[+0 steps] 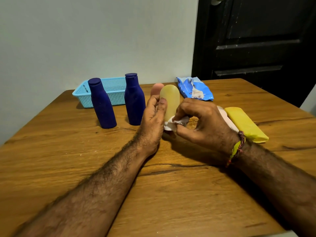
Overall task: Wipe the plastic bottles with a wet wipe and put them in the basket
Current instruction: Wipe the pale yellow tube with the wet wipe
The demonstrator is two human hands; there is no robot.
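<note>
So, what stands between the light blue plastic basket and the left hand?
In the head view, one dark blue plastic bottle stands between the basket and the left hand.

Basket (109, 93) behind two upright bottles (102, 106) at table (68, 159) left, wipes packet (195, 89) back right

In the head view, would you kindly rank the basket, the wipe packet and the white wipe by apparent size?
1. Basket, though two blue bottles hide part.
2. Wipe packet.
3. White wipe, mostly bunched in the right hand.
</note>
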